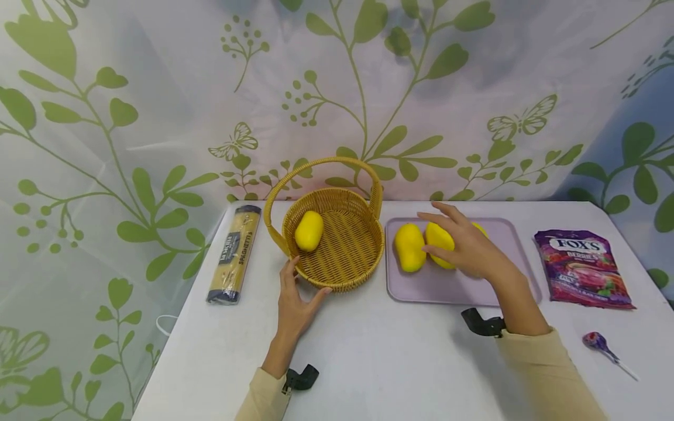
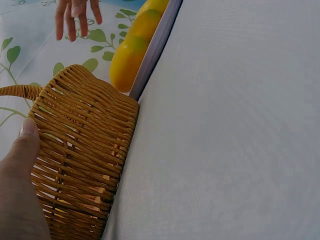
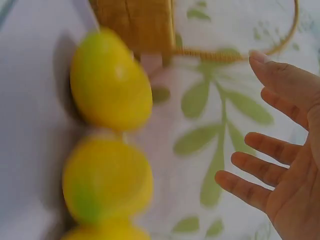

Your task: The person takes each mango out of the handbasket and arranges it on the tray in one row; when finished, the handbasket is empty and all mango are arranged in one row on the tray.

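A golden wicker basket [image 1: 342,280] with a tall hoop handle has one yellow mango [image 1: 309,231] lying inside at its left. My left hand [image 1: 296,304] holds the basket at its front left, the thumb [image 2: 25,142] against the rim in the left wrist view; the other fingers are hidden there. Over the lilac tray [image 1: 421,292] my right hand [image 1: 466,242] hovers, fingers spread and nothing in its grasp. Beneath it lie a mango [image 1: 409,248] at the left, another mango [image 1: 440,244] beside it, and a third, mostly covered by the hand.
Left of the basket lies a pack of spaghetti [image 1: 234,254]. A purple candy bag [image 1: 583,269] is to the right of the tray, with a wrapped lollipop [image 1: 608,354] in front of it. A leaf-patterned curtain [image 1: 342,88] hangs behind the white table [image 1: 368,356].
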Demonstrator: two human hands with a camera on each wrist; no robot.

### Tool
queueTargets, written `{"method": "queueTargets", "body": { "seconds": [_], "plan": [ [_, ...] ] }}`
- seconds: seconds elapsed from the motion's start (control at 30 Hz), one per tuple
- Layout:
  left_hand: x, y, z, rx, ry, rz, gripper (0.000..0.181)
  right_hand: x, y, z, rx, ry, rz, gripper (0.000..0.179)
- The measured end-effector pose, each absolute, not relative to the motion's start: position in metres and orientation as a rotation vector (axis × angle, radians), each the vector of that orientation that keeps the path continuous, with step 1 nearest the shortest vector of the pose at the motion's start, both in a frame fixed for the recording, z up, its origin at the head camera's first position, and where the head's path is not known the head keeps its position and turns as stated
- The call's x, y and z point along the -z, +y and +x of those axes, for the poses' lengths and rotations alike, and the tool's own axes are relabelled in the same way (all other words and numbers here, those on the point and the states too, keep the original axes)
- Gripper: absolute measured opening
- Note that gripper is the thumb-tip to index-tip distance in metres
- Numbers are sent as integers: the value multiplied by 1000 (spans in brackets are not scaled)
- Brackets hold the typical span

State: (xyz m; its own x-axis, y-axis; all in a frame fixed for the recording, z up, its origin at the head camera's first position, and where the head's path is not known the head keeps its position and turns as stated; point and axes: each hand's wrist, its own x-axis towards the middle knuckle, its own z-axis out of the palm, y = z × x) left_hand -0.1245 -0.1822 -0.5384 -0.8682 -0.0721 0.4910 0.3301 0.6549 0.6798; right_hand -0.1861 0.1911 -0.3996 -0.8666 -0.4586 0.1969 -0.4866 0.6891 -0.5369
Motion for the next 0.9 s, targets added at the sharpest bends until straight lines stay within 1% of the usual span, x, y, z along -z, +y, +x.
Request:
{"method": "queueTargets", "body": {
  "seconds": [0.17, 0.37, 0.7, 0.9],
  "plan": [
    [540, -183, -125, 1121, -2378, -210, 96, 414, 147, -188, -1006, -2787, 954, 62],
    [540, -183, -126, 1113, -2370, -227, 96, 434, 94, -197, -1094, -2708, 1110, 59],
    [537, -184, -126, 1122, -2409, -208, 99, 439, 33, -232, -1041, -2821, 1126, 63],
    [535, -184, -125, 1126, -2410, -205, 98, 438, 2, -246, -1039, -2985, 1131, 69]
  ]
}}
